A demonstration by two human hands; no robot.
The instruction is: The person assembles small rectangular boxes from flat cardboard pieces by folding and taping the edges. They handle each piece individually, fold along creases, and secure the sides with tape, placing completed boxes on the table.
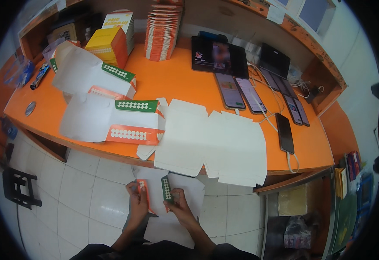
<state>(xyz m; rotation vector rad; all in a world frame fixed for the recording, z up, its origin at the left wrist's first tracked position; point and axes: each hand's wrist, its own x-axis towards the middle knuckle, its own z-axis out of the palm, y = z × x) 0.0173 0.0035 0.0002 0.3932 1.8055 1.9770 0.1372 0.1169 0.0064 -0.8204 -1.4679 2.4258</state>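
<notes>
Below the desk's front edge, a partly folded cardboard box (191, 195) with a white inside is in both my hands. My left hand (137, 203) is closed on its upturned orange side panel, thumb on the inner side. On the opposite side, my right hand (180, 204) grips the green panel with white dots. Just beyond, a flat white box blank (211, 141) overhangs the desk edge. To its left, two half-folded boxes with raised white lids, the nearer box (135, 134) and the farther box (120, 76), overlap each other.
On the orange desk (168, 82) stand a tall stack of orange-and-white cartons (161, 34) and a yellow box (107, 43). A tablet (220, 56), several phones and white charging cables lie to the right. A black stool (21, 186) is on the tiled floor at left.
</notes>
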